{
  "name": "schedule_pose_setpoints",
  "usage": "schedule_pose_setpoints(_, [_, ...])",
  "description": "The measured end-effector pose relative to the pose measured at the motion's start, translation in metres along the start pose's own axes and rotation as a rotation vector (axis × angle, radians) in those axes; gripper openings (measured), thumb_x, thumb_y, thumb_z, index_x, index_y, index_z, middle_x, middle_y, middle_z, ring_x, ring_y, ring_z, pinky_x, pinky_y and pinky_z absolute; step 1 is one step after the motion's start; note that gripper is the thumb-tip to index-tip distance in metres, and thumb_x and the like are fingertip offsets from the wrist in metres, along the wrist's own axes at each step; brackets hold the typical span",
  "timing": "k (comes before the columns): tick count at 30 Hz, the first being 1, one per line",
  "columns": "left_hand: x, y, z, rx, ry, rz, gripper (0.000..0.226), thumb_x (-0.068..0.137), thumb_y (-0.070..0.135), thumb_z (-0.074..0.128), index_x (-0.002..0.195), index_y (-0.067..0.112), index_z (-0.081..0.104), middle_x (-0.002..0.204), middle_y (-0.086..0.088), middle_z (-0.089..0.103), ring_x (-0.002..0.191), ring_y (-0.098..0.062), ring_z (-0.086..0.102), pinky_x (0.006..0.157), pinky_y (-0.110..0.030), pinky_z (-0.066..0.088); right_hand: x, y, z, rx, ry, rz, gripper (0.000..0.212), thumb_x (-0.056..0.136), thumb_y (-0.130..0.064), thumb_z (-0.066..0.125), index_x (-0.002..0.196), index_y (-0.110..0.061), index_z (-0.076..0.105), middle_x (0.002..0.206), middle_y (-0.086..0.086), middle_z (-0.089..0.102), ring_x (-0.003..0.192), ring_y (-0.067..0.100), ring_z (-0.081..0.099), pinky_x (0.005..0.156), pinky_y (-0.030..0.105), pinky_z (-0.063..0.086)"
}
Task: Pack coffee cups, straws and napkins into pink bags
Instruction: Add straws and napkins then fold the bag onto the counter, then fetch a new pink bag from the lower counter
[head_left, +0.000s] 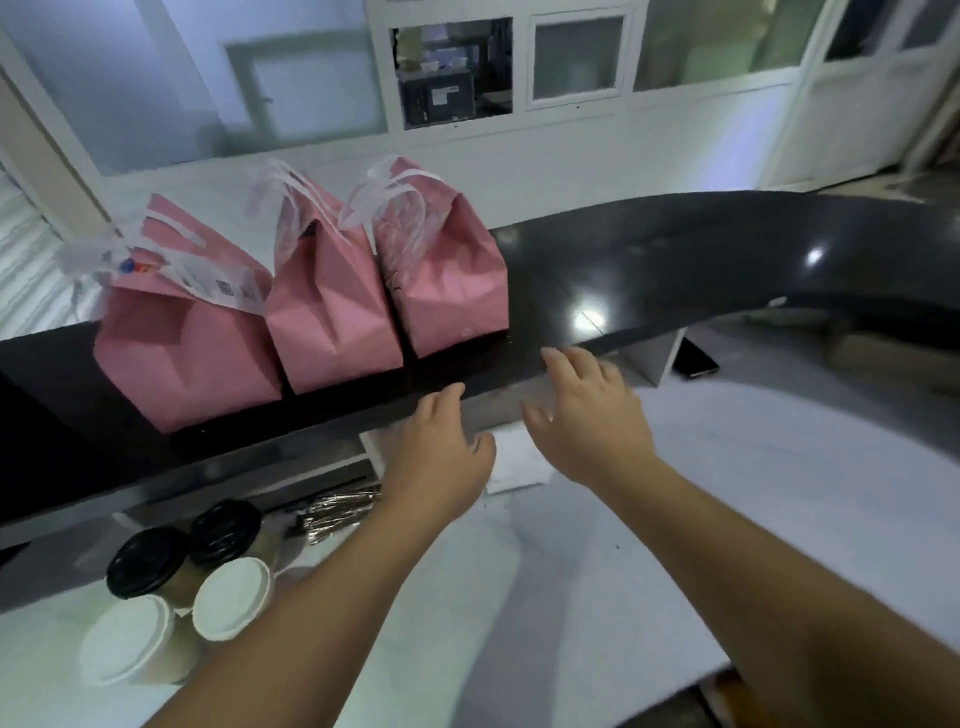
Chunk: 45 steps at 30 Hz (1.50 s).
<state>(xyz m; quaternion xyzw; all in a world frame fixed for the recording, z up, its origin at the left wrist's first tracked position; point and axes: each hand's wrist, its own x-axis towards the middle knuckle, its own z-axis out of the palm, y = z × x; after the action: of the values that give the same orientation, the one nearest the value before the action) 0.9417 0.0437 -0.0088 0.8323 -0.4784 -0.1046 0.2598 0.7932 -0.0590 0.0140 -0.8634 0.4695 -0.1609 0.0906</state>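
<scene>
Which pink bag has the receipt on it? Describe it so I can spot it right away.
Find the black raised counter with three pink bags in a row. Take the leftmost bag, nearest the counter's left end. It alone has a white printed slip draped across its folded top; the other two show only white handles.

Both empty hands, left (441, 452) and right (587, 415), hover open before three pink bags (332, 312).

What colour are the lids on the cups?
Two lids are black, two white, seen in the head view.

Dim, softly blurred wide-angle view; glare on black counter (675, 270).
</scene>
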Motion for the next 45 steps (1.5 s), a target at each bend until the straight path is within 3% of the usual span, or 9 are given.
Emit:
schedule_pose_setpoints(5, [-0.032, -0.003, 0.029, 0.133, -0.112, 0.228, 0.071, 0.095, 0.051, 0.058, 0.157, 0.026, 0.033, 0.157, 0.0, 0.041, 0.136, -0.029, 0.045, 0.105, -0.047, 0.046, -0.084, 0.019, 0.017, -0.073, -0.055, 0.244, 0.069, 0.095, -0.065, 0.042, 0.154, -0.033, 0.025, 0.164, 0.0, 0.031, 0.145, 0.034, 0.035, 0.109, 0.055, 0.04])
schedule_pose_setpoints(8, [-0.056, 0.005, 0.049, 0.156, -0.189, 0.324, 0.074, 0.096, 0.056, 0.054, 0.159, 0.027, 0.028, 0.163, 0.001, 0.036, 0.141, -0.027, 0.042, 0.106, -0.049, 0.046, -0.138, 0.027, 0.019, -0.097, -0.068, 0.374, 0.069, 0.095, -0.065, 0.041, 0.155, -0.034, 0.024, 0.164, 0.0, 0.031, 0.145, 0.035, 0.035, 0.11, 0.058, 0.04])
schedule_pose_setpoints(15, [-0.127, 0.063, 0.094, 0.132, -0.373, 0.627, 0.073, 0.099, 0.06, 0.048, 0.161, 0.028, 0.028, 0.164, 0.003, 0.034, 0.144, -0.025, 0.04, 0.107, -0.047, 0.043, -0.253, 0.072, -0.01, -0.14, -0.064, 0.715, 0.069, 0.097, -0.061, 0.04, 0.156, -0.038, 0.012, 0.167, -0.002, 0.022, 0.152, 0.032, 0.023, 0.118, 0.061, 0.029])
schedule_pose_setpoints(23, [-0.227, 0.176, 0.134, 0.14, -0.43, 0.987, 0.075, 0.096, 0.059, 0.051, 0.159, 0.024, 0.032, 0.156, 0.0, 0.042, 0.135, -0.025, 0.047, 0.101, -0.045, 0.048, -0.397, 0.128, -0.067, -0.165, 0.127, 0.974, 0.071, 0.095, -0.061, 0.044, 0.157, -0.034, 0.023, 0.162, -0.002, 0.033, 0.147, 0.029, 0.031, 0.114, 0.059, 0.035])
schedule_pose_setpoints(34, [-0.473, 0.346, 0.21, 0.089, -0.524, 1.346, 0.074, 0.099, 0.058, 0.05, 0.161, 0.024, 0.026, 0.163, 0.001, 0.036, 0.145, -0.022, 0.041, 0.113, -0.045, 0.045, -0.656, 0.241, -0.159, -0.165, 0.27, 1.292, 0.073, 0.097, -0.063, 0.042, 0.159, -0.036, 0.016, 0.167, 0.0, 0.024, 0.15, 0.032, 0.025, 0.117, 0.058, 0.032])
schedule_pose_setpoints(45, [-0.663, 0.498, 0.265, -0.023, -0.682, 1.529, 0.07, 0.1, 0.054, 0.051, 0.161, 0.026, 0.03, 0.161, 0.004, 0.038, 0.141, -0.024, 0.044, 0.106, -0.045, 0.046, -0.853, 0.32, -0.241, -0.174, 0.47, 1.563, 0.072, 0.096, -0.052, 0.054, 0.158, -0.026, 0.027, 0.159, 0.003, 0.038, 0.137, 0.03, 0.041, 0.106, 0.053, 0.045])
